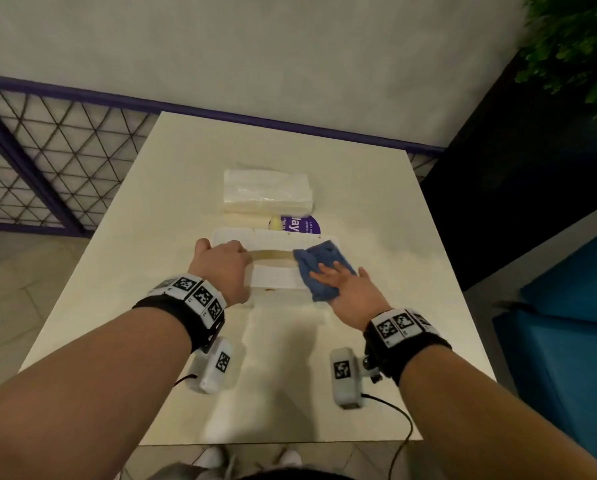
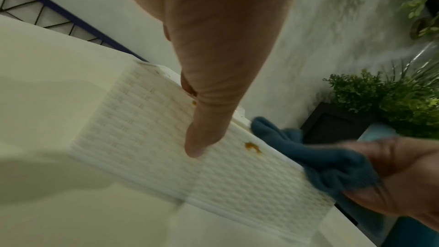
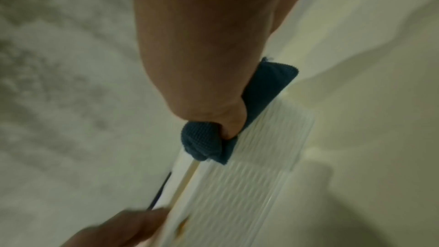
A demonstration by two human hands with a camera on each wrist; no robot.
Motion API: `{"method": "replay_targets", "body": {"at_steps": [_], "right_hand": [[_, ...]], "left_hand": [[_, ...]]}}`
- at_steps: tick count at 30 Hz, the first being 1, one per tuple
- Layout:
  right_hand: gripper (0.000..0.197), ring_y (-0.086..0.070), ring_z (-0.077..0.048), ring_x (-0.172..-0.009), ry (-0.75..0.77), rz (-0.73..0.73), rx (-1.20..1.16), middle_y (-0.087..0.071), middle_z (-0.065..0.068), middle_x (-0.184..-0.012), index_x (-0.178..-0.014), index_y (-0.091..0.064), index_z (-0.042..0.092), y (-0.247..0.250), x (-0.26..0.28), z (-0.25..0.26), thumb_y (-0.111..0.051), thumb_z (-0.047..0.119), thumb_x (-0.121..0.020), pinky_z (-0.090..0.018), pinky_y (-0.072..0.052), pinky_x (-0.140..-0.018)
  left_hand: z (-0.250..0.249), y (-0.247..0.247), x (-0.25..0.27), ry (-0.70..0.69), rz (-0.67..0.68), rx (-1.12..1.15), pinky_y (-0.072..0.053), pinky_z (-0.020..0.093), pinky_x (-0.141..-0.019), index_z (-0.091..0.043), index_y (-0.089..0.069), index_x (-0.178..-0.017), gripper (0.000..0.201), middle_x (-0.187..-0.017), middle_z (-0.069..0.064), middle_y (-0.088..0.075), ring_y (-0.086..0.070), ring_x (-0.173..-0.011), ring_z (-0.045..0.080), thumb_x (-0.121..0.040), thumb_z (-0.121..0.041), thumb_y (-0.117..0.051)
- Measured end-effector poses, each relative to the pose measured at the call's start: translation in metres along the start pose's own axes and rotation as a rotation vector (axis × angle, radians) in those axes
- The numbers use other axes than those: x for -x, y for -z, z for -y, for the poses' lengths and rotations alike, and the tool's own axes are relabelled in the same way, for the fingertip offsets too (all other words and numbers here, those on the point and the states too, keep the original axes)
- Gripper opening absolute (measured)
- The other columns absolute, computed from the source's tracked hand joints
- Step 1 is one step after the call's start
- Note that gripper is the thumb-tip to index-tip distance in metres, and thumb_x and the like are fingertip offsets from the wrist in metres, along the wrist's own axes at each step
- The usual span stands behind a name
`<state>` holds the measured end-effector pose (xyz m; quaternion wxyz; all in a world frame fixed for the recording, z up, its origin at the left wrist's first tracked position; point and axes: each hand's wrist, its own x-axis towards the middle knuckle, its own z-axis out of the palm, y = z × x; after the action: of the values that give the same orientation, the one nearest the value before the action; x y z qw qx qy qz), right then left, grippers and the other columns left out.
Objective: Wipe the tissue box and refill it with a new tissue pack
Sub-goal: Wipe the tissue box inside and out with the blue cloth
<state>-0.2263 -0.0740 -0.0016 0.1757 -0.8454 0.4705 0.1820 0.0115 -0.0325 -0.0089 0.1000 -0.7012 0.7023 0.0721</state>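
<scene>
Head view, largest first: cream table (image 1: 359,188) filling centre frame; white woven tissue box (image 1: 273,277) at mid-frame; clear-wrapped tissue pack (image 1: 266,192) just above it, apart from the box, not yet loaded. Left hand (image 1: 222,259) clamped on the box's left end, fingers curled over the top, thumb (image 2: 197,138) pressed flat on the near face. Right hand (image 1: 342,282) laid on blue cloth (image 1: 321,268) over the box's right end, fingers spread in head view, thumb tucked into the cloth in right wrist view. Brown stain (image 2: 253,146) on the near face, unwiped; smaller spot (image 2: 194,103) near the top edge. Risks, as judgement: stain smeared into the weave by a dry pass; box sliding if the left grip slackens. Purple label (image 1: 300,225) behind the box partly hidden, text unreadable; box interior not visible; wrist views blurred.
</scene>
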Motion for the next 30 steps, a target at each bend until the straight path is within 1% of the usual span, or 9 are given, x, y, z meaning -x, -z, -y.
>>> {"method": "replay_targets", "body": {"at_steps": [2, 5, 9, 12, 15, 19, 22, 26, 30], "right_hand": [[0.055, -0.008, -0.018, -0.149, -0.057, -0.034, 0.061, -0.010, 0.005, -0.162, -0.151, -0.017, 0.030, -0.001, 0.003, -0.016, -0.034, 0.022, -0.099, -0.044, -0.007, -0.120], [0.057, -0.018, -0.028, -0.146, 0.052, -0.091, -0.021, -0.022, -0.002, -0.159, -0.149, -0.030, 0.026, -0.008, -0.016, 0.027, -0.026, 0.027, -0.091, -0.041, -0.017, -0.119], [0.063, -0.008, -0.026, -0.148, 0.153, -0.052, -0.069, -0.014, 0.001, -0.161, -0.151, -0.021, 0.030, -0.013, -0.033, 0.093, -0.045, 0.024, -0.093, -0.048, -0.009, -0.120], [0.058, -0.007, -0.015, -0.149, 0.147, -0.023, 0.019, -0.006, 0.009, -0.162, -0.150, -0.008, 0.039, -0.001, -0.011, 0.047, -0.035, 0.032, -0.100, -0.057, -0.003, -0.116], [0.055, -0.007, -0.012, -0.149, -0.037, -0.035, 0.050, -0.005, 0.012, -0.162, -0.150, -0.006, 0.040, 0.002, 0.007, -0.010, -0.030, 0.036, -0.100, -0.059, 0.002, -0.116], [0.058, -0.012, -0.022, -0.147, -0.026, -0.135, -0.064, -0.019, 0.002, -0.160, -0.149, -0.024, 0.030, -0.008, -0.011, 0.031, -0.041, 0.025, -0.094, -0.046, -0.006, -0.119], [0.060, -0.008, -0.021, -0.149, 0.059, -0.127, -0.129, -0.016, 0.003, -0.161, -0.150, -0.021, 0.032, -0.018, -0.014, 0.073, -0.041, 0.027, -0.093, -0.046, 0.004, -0.119], [0.051, -0.016, -0.006, -0.146, -0.019, -0.158, -0.130, -0.022, 0.015, -0.158, -0.147, -0.026, 0.040, -0.014, -0.003, 0.021, -0.034, 0.029, -0.097, -0.056, 0.008, -0.116], [0.052, -0.013, -0.014, -0.148, -0.165, -0.133, -0.076, -0.016, 0.009, -0.160, -0.149, -0.022, 0.034, -0.010, -0.004, -0.011, -0.029, 0.028, -0.098, -0.052, 0.004, -0.118]], "left_hand": [[0.001, 0.000, 0.000, -0.001, 0.004, 0.005, -0.022, 0.040, -0.097, -0.031, -0.054, -0.128, 0.058, -0.130, -0.007, -0.049, -0.053, -0.108, 0.013, -0.073, -0.050, -0.060], [-0.001, 0.000, 0.000, -0.004, -0.013, 0.006, -0.023, 0.040, -0.095, -0.030, -0.059, -0.119, 0.051, -0.120, -0.007, -0.052, -0.054, -0.103, 0.013, -0.072, -0.050, -0.059], [-0.005, 0.002, 0.003, -0.004, -0.029, -0.015, -0.023, 0.041, -0.095, -0.027, -0.058, -0.100, 0.049, -0.102, -0.005, -0.051, -0.056, -0.094, 0.015, -0.065, -0.059, -0.046], [-0.004, -0.002, 0.003, -0.009, -0.022, -0.047, -0.019, 0.044, -0.103, -0.029, -0.056, -0.118, 0.052, -0.117, -0.007, -0.052, -0.055, -0.104, 0.013, -0.070, -0.051, -0.056], [-0.006, -0.004, 0.002, -0.001, -0.011, -0.015, -0.017, 0.043, -0.105, -0.029, -0.052, -0.127, 0.062, -0.126, -0.007, -0.049, -0.051, -0.111, 0.013, -0.071, -0.053, -0.058], [-0.007, -0.005, 0.002, 0.004, -0.017, -0.002, -0.020, 0.042, -0.100, -0.029, -0.054, -0.124, 0.060, -0.123, -0.007, -0.050, -0.051, -0.109, 0.013, -0.069, -0.051, -0.059], [-0.009, -0.003, 0.000, -0.003, -0.017, -0.040, -0.020, 0.043, -0.099, -0.030, -0.056, -0.117, 0.054, -0.115, -0.007, -0.051, -0.054, -0.103, 0.014, -0.067, -0.049, -0.058], [-0.010, 0.002, -0.002, 0.002, 0.037, -0.073, -0.014, 0.047, -0.108, -0.027, -0.052, -0.124, 0.060, -0.122, -0.006, -0.051, -0.055, -0.105, 0.013, -0.069, -0.049, -0.058], [-0.012, 0.001, 0.001, 0.005, 0.028, -0.045, -0.012, 0.047, -0.111, -0.027, -0.051, -0.129, 0.065, -0.125, -0.006, -0.050, -0.054, -0.108, 0.013, -0.070, -0.050, -0.060]]}}
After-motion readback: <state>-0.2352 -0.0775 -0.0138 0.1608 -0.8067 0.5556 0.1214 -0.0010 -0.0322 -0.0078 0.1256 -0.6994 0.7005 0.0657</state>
